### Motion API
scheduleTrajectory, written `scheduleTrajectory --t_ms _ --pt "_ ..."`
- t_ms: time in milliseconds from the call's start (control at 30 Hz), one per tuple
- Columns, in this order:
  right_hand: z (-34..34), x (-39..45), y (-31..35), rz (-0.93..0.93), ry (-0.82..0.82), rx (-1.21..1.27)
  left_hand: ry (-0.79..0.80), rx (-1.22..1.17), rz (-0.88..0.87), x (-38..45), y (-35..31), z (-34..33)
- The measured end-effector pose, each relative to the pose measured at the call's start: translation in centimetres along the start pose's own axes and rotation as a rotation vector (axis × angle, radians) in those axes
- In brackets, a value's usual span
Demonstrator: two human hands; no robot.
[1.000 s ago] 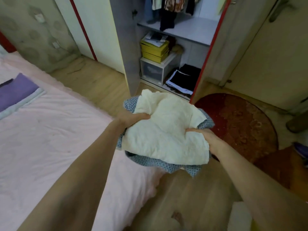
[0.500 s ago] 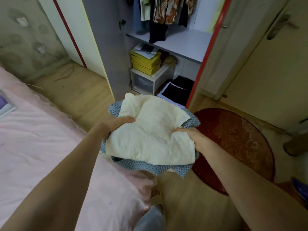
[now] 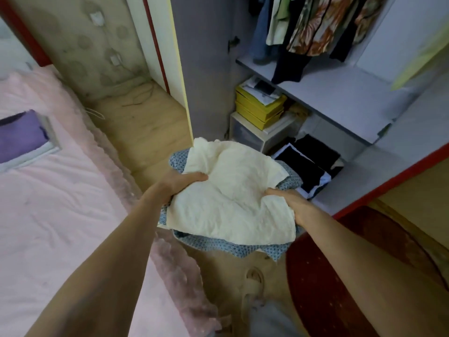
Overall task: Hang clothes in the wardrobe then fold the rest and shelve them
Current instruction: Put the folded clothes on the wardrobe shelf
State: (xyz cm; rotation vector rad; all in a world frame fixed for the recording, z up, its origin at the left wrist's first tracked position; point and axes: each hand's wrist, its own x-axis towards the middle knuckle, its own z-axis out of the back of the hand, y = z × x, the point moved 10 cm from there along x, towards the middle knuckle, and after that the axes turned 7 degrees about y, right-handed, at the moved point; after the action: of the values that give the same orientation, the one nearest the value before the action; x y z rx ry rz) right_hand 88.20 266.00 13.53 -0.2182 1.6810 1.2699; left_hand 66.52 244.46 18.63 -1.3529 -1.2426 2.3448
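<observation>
Both the left hand (image 3: 181,182) and right hand (image 3: 290,203) grip a folded stack, cream cloth (image 3: 230,198) atop blue patterned cloth (image 3: 218,245), held level before the open wardrobe (image 3: 209,69), its long axis pointing toward the wardrobe.

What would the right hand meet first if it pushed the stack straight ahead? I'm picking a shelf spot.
Likely the black folded clothes on the wardrobe floor, just beyond the right hand; depth is uncertain.

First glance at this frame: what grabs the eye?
Dead centre, the left hand and right hand grip a stack of folded clothes: a cream garment on top of a blue patterned one. Beyond it the open wardrobe shows hanging clothes top right and yellow boxes below the shelf. A pink bed fills the left.
</observation>
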Motion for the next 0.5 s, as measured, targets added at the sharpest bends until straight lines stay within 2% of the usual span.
scheduleTrajectory --t_ms 133,300,500 --pt "0.5 5.0 4.4 -0.007 0.056 -0.095 -0.105 -0.037 0.008 3.2 -2.7 0.9" --pt "2.0 10.1 9.1 -0.044 0.068 -0.239 -0.105 -0.042 -0.013 7.9 -6.5 -0.1" --pt "6.3 15.7 10.4 -0.102 -0.021 -0.179 -0.06 0.041 0.054 16.1 -8.3 -2.3"
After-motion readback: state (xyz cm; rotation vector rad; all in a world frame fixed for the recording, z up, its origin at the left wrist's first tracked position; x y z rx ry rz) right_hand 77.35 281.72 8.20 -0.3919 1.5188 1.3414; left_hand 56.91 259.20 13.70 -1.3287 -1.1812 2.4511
